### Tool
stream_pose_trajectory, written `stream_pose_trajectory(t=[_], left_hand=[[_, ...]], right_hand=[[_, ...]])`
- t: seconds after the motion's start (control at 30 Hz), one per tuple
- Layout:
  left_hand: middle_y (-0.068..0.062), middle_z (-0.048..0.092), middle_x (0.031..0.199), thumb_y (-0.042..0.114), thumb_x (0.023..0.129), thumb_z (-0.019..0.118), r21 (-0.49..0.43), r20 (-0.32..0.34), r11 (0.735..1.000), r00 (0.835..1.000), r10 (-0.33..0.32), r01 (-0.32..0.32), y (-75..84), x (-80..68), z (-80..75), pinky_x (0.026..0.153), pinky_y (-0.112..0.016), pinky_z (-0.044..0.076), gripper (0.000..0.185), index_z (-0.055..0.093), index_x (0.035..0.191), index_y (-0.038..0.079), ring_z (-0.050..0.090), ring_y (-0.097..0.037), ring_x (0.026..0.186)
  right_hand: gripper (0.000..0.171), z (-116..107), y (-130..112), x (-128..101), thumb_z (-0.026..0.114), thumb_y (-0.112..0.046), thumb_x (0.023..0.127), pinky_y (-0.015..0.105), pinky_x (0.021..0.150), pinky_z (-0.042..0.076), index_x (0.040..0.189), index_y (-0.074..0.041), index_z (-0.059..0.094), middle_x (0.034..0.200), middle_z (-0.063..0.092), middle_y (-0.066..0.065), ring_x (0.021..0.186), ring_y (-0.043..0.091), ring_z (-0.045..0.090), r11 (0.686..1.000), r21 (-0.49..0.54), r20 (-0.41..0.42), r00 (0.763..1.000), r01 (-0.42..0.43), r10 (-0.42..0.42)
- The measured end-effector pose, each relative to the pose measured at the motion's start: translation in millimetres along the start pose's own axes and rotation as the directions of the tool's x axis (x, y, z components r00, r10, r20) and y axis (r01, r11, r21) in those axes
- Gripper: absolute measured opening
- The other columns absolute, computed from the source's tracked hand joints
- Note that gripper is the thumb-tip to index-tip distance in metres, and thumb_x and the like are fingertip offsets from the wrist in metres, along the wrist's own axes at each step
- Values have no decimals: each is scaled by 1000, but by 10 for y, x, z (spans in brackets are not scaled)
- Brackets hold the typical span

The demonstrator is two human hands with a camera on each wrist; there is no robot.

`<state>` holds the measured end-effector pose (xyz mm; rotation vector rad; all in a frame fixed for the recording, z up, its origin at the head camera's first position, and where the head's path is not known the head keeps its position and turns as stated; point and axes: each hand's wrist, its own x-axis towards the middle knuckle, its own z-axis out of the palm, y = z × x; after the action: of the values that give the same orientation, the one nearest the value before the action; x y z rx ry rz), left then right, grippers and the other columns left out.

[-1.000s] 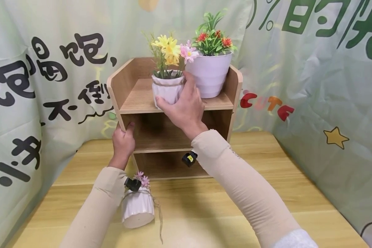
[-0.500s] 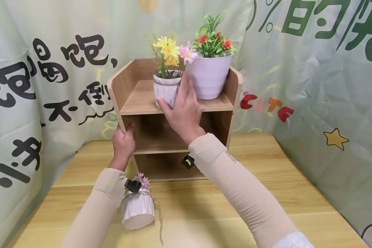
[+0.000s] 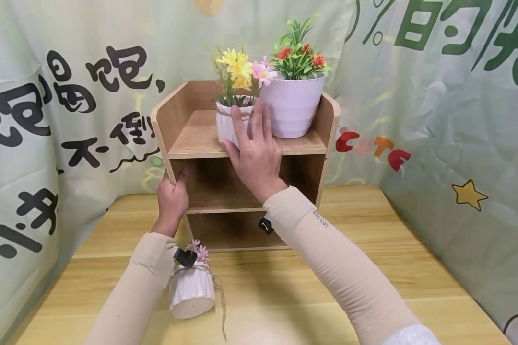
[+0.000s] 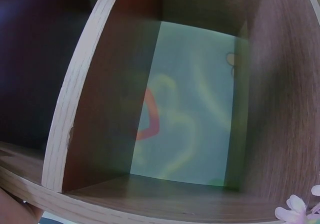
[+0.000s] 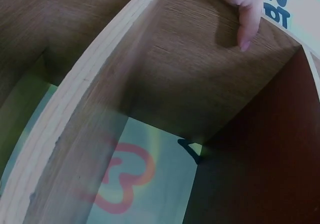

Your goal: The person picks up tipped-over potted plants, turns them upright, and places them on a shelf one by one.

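A wooden shelf stands on the table, with my left hand gripping its left side panel. The left thumb lies on the panel's inner face in the right wrist view. On the top board, a small white pot holds yellow and pink flowers. My right hand touches that pot's front right side, its fingers extended upward. Right behind those fingers stands a larger white pot with red flowers and green leaves. The small pot's right part is hidden by the hand.
Another white pot with pink flowers lies tipped on the wooden table, beside my left forearm, its string trailing forward. Printed cloth hangs behind and at both sides. Two compartments open below the shelf's top board.
My right hand has loosened from around the small flower pot, and its fingers have straightened against the pot's side. The pot has shifted slightly right. The left hand stays on the shelf.
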<state>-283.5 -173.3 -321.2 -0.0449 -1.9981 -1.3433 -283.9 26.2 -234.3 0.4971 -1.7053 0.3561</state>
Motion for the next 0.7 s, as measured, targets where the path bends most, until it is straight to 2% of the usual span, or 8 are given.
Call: stream_pose_trajectory(t=[0.2,0.3,0.53,0.7], left_hand=[[-30,61,117,21,97,57,-6,-3,1000,1000,2,-2,-8,6,4,97,-51,42,35,57,119,-7,57,-41,109],[-30,61,118,21,97,56,-9,0,1000,1000,0,0,-11,8,10,97,-50,42,36,57,119,-7,57,-41,110],[-30,61,118,22,97,56,-10,5,1000,1000,-11,11,-13,9,16,98,-50,41,36,57,120,-7,56,-40,109],[-30,61,118,20,96,56,-17,-6,1000,1000,-10,10,-3,4,14,98,-50,41,35,57,119,-7,56,-40,109]], right_hand=[[47,21,18,-10,65,-39,92,46,90,51,133,-16,61,144,45,23,134,44,35,997,-22,-42,997,69,-70],[43,22,27,-16,63,-35,94,46,96,47,132,-16,62,143,46,22,135,45,34,996,-22,-40,995,87,-88],[43,-4,32,-8,60,-32,97,45,108,34,134,-11,60,145,43,23,136,45,31,995,-8,11,995,103,-103],[41,-32,23,21,57,-25,98,42,113,21,135,-7,58,146,41,23,136,48,29,992,4,86,988,129,-129]])
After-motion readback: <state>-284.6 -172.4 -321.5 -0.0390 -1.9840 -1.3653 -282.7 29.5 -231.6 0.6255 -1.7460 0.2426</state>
